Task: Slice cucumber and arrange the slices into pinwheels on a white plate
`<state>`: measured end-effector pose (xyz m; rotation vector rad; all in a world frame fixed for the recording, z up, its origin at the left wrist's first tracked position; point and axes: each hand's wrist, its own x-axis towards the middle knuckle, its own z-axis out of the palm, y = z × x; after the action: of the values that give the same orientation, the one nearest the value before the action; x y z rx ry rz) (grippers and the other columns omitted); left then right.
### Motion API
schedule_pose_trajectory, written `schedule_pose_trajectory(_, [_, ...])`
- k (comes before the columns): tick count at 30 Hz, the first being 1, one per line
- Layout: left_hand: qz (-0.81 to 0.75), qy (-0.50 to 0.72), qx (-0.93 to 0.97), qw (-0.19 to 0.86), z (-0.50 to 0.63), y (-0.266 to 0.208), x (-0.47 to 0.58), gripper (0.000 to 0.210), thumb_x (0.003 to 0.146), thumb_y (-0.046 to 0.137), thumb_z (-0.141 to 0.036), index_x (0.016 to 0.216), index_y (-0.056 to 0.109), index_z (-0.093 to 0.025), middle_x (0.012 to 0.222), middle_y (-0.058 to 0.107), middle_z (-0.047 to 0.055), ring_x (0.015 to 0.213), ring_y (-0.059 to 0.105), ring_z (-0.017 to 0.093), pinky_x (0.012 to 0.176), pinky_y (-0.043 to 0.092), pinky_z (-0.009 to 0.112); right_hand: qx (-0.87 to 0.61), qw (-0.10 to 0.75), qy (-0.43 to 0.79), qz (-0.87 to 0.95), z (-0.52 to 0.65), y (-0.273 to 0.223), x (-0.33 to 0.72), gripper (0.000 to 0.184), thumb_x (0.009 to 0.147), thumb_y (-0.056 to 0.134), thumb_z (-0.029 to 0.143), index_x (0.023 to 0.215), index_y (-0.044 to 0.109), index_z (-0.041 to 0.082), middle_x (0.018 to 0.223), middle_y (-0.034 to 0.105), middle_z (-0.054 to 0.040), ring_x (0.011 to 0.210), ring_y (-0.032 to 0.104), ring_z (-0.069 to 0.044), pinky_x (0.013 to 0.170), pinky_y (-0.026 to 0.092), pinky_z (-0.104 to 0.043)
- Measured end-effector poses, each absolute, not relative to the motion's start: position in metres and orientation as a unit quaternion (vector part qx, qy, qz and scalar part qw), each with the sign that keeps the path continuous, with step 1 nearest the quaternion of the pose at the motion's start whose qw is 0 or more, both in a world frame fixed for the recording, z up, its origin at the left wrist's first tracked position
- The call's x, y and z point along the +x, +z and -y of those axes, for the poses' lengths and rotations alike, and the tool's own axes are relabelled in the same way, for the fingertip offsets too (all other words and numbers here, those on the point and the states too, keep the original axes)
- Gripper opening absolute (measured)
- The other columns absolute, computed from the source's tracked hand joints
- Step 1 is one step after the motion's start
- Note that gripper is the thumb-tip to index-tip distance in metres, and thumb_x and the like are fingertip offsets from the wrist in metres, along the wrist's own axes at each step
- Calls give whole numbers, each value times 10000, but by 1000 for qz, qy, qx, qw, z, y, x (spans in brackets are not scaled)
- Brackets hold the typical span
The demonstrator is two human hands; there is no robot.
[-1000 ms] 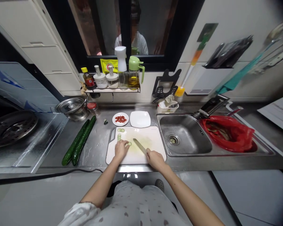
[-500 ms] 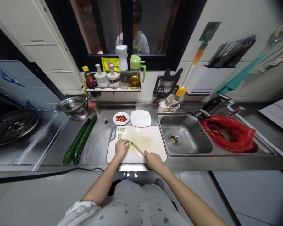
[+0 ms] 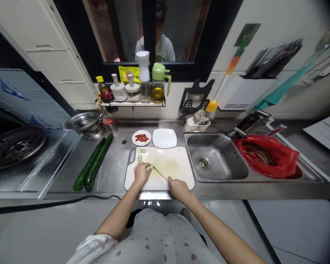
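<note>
Over the white cutting board (image 3: pixel 181 161), my right hand (image 3: pixel 179 187) is closed round the handle of a knife (image 3: pixel 161 175). The blade points up and left, its tip at a small cucumber piece (image 3: pixel 152 167). My left hand (image 3: pixel 142 173) is closed on that piece, fingertips close to the blade; most of what lies under the fingers is hidden. Thin cucumber slices (image 3: pixel 139 158) lie just beyond my left hand, with a few more at the board's upper left corner. Behind the board stand a small plate of chopped red pieces (image 3: pixel 142 138) and a white square plate (image 3: pixel 164 138).
Two whole cucumbers (image 3: pixel 95 161) lie left of the board, near a lidded steel pot (image 3: pixel 85 123) and a red-lidded jar (image 3: pixel 109 125). At the right are a sink (image 3: pixel 217 161) and a red plastic bag (image 3: pixel 280 156). Seasoning bottles line a shelf (image 3: pixel 148 104) behind.
The knife blade has tilted slightly at the cucumber piece, and more of the piece's pale cut face shows. Both hands stay in nearly the same place.
</note>
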<state>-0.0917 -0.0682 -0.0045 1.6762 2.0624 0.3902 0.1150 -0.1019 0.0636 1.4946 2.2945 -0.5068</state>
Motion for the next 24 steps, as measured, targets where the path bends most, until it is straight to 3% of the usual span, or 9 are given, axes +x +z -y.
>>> schedule_pose_trajectory(9, [-747,148,608,226,68,-6,-92,244,845,580,-350,1051,690,-282,1054,653,58,1090,512,238,924,350,353,535,183,-197,-801,102,63,110,346,849,375,41,1156,509,128,965,688,-168,986,656,-245,774,449,-309])
schedule_pose_trajectory(24, [-751,156,598,235,66,-5,-92,235,833,596,-340,1037,695,-277,1025,660,52,1066,522,229,903,345,342,535,199,-214,-793,95,62,104,337,863,396,62,1177,502,126,1004,681,-180,1004,651,-241,796,461,-311])
